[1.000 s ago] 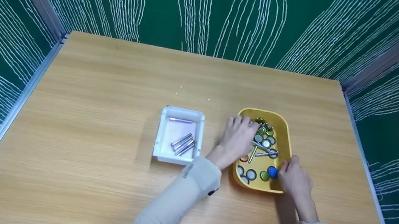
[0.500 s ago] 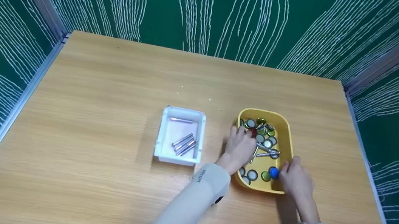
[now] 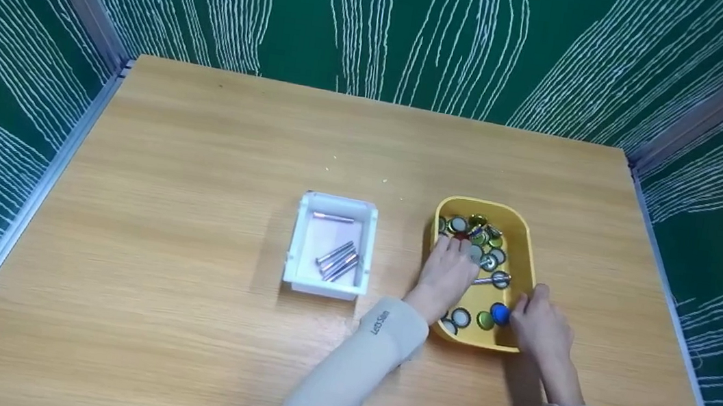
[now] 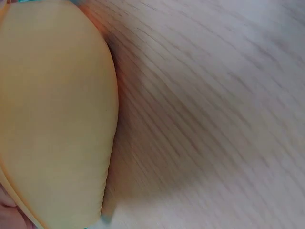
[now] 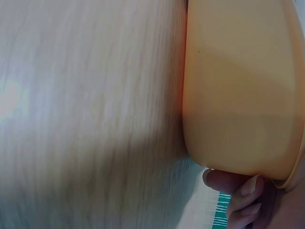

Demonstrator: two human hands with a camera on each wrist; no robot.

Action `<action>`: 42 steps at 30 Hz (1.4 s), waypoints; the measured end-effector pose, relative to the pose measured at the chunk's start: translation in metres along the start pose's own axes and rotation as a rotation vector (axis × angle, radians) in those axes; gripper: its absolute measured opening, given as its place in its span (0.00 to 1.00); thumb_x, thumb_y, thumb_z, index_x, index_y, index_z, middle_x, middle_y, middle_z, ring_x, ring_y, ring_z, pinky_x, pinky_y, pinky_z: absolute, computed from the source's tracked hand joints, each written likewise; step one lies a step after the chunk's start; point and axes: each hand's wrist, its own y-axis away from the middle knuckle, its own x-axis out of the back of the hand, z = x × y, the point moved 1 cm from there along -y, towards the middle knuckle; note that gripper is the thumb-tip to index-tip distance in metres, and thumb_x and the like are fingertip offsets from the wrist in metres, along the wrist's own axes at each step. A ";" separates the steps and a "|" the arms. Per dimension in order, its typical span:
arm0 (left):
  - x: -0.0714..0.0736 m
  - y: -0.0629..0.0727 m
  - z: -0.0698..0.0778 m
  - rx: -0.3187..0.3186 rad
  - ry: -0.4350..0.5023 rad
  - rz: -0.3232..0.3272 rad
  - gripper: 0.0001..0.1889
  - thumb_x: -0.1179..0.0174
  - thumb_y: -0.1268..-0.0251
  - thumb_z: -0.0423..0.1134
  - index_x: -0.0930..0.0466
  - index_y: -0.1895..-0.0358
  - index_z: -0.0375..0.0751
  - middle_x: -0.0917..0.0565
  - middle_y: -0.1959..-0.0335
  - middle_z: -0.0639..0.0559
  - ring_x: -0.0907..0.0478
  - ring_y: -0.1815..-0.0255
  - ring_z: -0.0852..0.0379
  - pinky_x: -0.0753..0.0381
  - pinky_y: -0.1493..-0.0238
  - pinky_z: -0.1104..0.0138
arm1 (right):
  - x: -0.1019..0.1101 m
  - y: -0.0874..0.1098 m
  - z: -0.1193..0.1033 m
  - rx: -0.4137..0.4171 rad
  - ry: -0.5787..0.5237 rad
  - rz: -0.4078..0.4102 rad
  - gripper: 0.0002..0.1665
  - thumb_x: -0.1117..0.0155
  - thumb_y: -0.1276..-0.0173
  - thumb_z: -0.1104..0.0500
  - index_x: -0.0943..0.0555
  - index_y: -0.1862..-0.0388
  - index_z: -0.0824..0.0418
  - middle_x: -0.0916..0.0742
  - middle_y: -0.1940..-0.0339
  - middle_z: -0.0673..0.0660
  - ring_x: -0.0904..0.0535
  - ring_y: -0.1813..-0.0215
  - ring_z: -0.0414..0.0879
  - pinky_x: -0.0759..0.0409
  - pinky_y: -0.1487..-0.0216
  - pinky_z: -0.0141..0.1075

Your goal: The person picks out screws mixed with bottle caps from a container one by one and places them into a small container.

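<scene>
A yellow bin (image 3: 522, 243) holds bottle caps and silver bolts. My left hand (image 3: 448, 272) reaches over its left rim, with the fingers bent down among the bolts and caps; the fingertips are hidden, so what they hold does not show. One bolt (image 3: 483, 281) shows just right of that hand. At the bin's right side, my right hand (image 3: 543, 325) grips the rim; in the right wrist view its fingers (image 5: 248, 186) lie against the outside wall. A blue cap (image 3: 500, 313) and a green cap (image 3: 485, 320) lie near it inside.
A white box (image 3: 293, 239) stands on the wooden table (image 3: 157, 240) left of the bin, with several bolts (image 3: 337, 261) inside. Tiny white bits (image 3: 384, 180) lie behind the containers. Green walls (image 3: 301, 16) with white streaks enclose the table's back and sides.
My left hand has come back from the bin's far left part toward the bolts in its middle, now covering some of them. My right hand stays at the rim.
</scene>
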 end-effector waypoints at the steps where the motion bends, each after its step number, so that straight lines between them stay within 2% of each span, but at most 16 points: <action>1: 0.000 0.000 0.000 -0.014 0.014 -0.012 0.13 0.46 0.31 0.41 0.17 0.49 0.61 0.19 0.52 0.59 0.23 0.51 0.60 0.29 0.46 0.64 | 0.000 0.000 0.000 -0.002 -0.001 -0.003 0.20 0.63 0.23 0.52 0.34 0.52 0.70 0.19 0.68 0.71 0.21 0.70 0.61 0.29 0.74 0.48; 4: -0.001 -0.002 0.000 -0.063 0.056 -0.055 0.14 0.48 0.28 0.42 0.18 0.46 0.62 0.19 0.49 0.58 0.22 0.49 0.59 0.26 0.45 0.64 | 0.000 0.000 0.000 -0.006 0.001 -0.014 0.21 0.63 0.22 0.52 0.34 0.51 0.70 0.19 0.68 0.71 0.22 0.70 0.60 0.29 0.74 0.47; 6: -0.001 -0.003 0.000 -0.090 0.075 -0.076 0.14 0.49 0.28 0.42 0.17 0.48 0.61 0.19 0.49 0.58 0.21 0.49 0.60 0.25 0.46 0.64 | 0.000 0.000 0.000 -0.002 0.004 -0.011 0.20 0.63 0.22 0.52 0.34 0.52 0.70 0.19 0.68 0.71 0.21 0.70 0.61 0.29 0.74 0.47; 11: -0.001 -0.004 -0.001 -0.157 0.071 -0.092 0.14 0.50 0.27 0.42 0.14 0.53 0.59 0.17 0.50 0.59 0.20 0.51 0.59 0.23 0.46 0.65 | 0.001 0.000 -0.001 0.012 0.022 0.018 0.20 0.63 0.23 0.53 0.34 0.53 0.71 0.19 0.69 0.75 0.21 0.71 0.64 0.28 0.75 0.50; 15: 0.000 -0.004 0.000 -0.185 0.119 -0.102 0.14 0.50 0.27 0.39 0.13 0.55 0.56 0.16 0.54 0.58 0.18 0.55 0.59 0.20 0.51 0.66 | 0.002 0.001 0.000 0.004 0.021 0.003 0.20 0.63 0.23 0.53 0.35 0.53 0.71 0.19 0.70 0.74 0.22 0.72 0.62 0.29 0.76 0.49; 18: 0.001 -0.004 0.000 -0.171 0.178 -0.108 0.12 0.47 0.30 0.37 0.13 0.58 0.56 0.14 0.58 0.59 0.17 0.59 0.60 0.18 0.56 0.66 | 0.002 0.002 0.001 -0.005 0.017 -0.008 0.20 0.63 0.22 0.53 0.35 0.52 0.71 0.20 0.70 0.72 0.22 0.72 0.61 0.29 0.75 0.48; 22: 0.002 -0.003 0.000 -0.130 0.202 -0.128 0.11 0.43 0.33 0.35 0.13 0.60 0.57 0.13 0.61 0.60 0.17 0.62 0.61 0.17 0.61 0.67 | 0.002 0.001 0.001 -0.010 0.014 -0.010 0.20 0.63 0.22 0.52 0.35 0.52 0.71 0.20 0.70 0.71 0.22 0.71 0.61 0.28 0.74 0.49; 27: 0.003 -0.002 -0.001 -0.100 0.175 -0.153 0.12 0.42 0.35 0.34 0.14 0.59 0.57 0.12 0.61 0.61 0.17 0.63 0.63 0.16 0.63 0.69 | 0.001 0.000 0.000 -0.012 0.009 -0.013 0.20 0.63 0.22 0.52 0.35 0.51 0.70 0.19 0.68 0.72 0.21 0.70 0.61 0.28 0.73 0.49; 34: 0.004 -0.001 0.000 -0.082 0.095 -0.151 0.13 0.42 0.33 0.37 0.15 0.54 0.61 0.14 0.59 0.60 0.18 0.61 0.64 0.18 0.65 0.71 | 0.001 -0.001 -0.002 -0.015 -0.003 -0.012 0.21 0.63 0.22 0.52 0.34 0.50 0.70 0.19 0.66 0.74 0.20 0.67 0.63 0.27 0.72 0.50; 37: 0.004 -0.001 0.001 -0.079 0.050 -0.135 0.13 0.45 0.32 0.37 0.14 0.55 0.61 0.14 0.59 0.59 0.19 0.62 0.65 0.18 0.67 0.71 | 0.001 -0.001 -0.001 -0.009 -0.003 0.002 0.21 0.63 0.23 0.52 0.34 0.50 0.71 0.18 0.65 0.75 0.19 0.66 0.66 0.27 0.71 0.53; 42: 0.003 0.000 0.000 -0.070 0.017 -0.062 0.12 0.45 0.35 0.37 0.14 0.62 0.62 0.14 0.65 0.64 0.20 0.67 0.66 0.22 0.69 0.72 | -0.002 0.000 0.000 -0.003 -0.001 0.022 0.21 0.63 0.23 0.53 0.35 0.50 0.71 0.18 0.65 0.77 0.20 0.66 0.68 0.27 0.72 0.54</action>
